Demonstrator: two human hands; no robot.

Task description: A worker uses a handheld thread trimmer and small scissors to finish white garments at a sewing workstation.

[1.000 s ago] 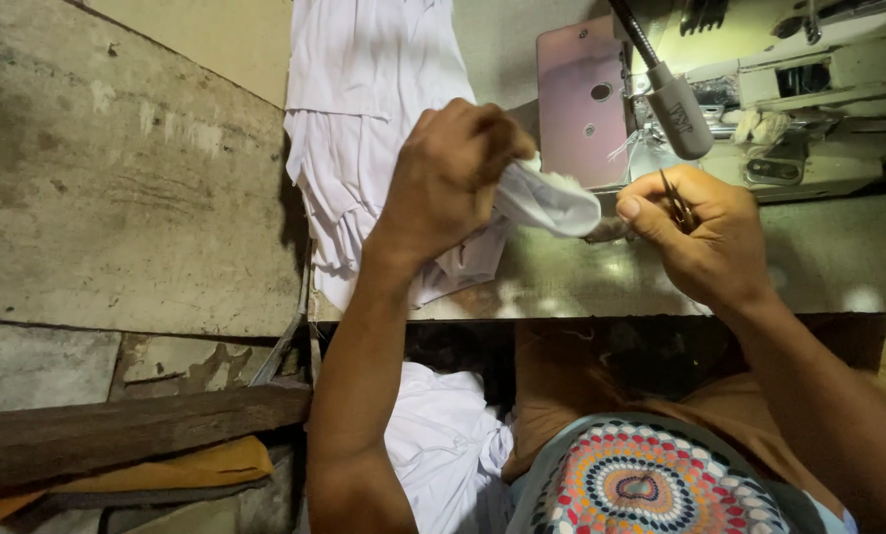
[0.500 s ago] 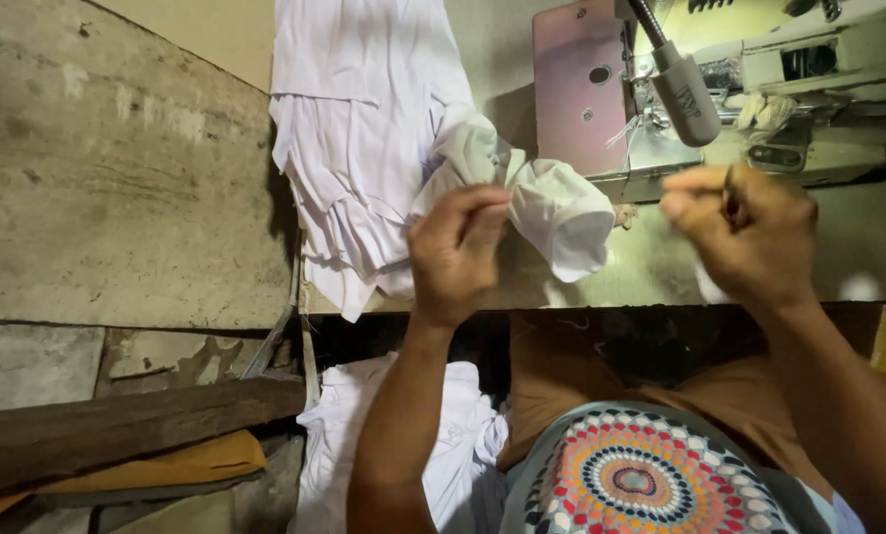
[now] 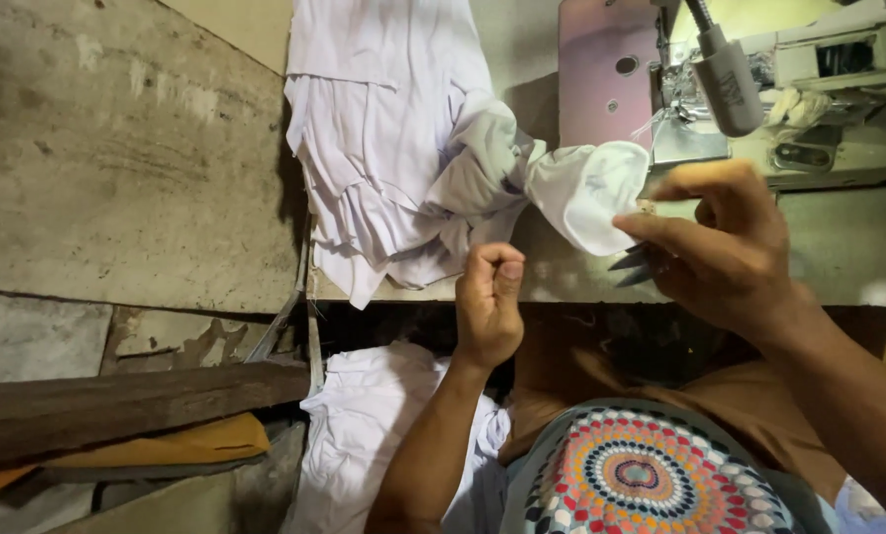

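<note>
The person sits at the bench [image 3: 839, 247] with the sewing machine [image 3: 799, 89] at its far side, and everything is easiest placed from that machine. Just in front of its needle end, the right hand [image 3: 725, 252] is raised with thumb and forefinger pinched on the edge of a small white fabric piece [image 3: 586, 193], which bulges out like a rounded pouch toward the machine's pale pink end plate [image 3: 601, 69]. The same hand has a dark pair of thread snips [image 3: 633, 269] tucked under its fingers, the pointed tips sticking out below the fabric. The left hand [image 3: 489, 302] sits further from the machine, near the bench's front edge, curled into a loose fist with the thumb pressed against the forefinger; whether it pinches a thread I cannot tell. The small piece runs on into a heap of white garments [image 3: 393, 148] piled on the bench to the machine's left side, and more white cloth [image 3: 373, 425] hangs below the bench edge. A grey lamp head [image 3: 725, 84] leans over the machine's needle area. Well away from the machine, a wooden plank [image 3: 116, 410] lies over a yellow cloth [image 3: 181, 445].
</note>
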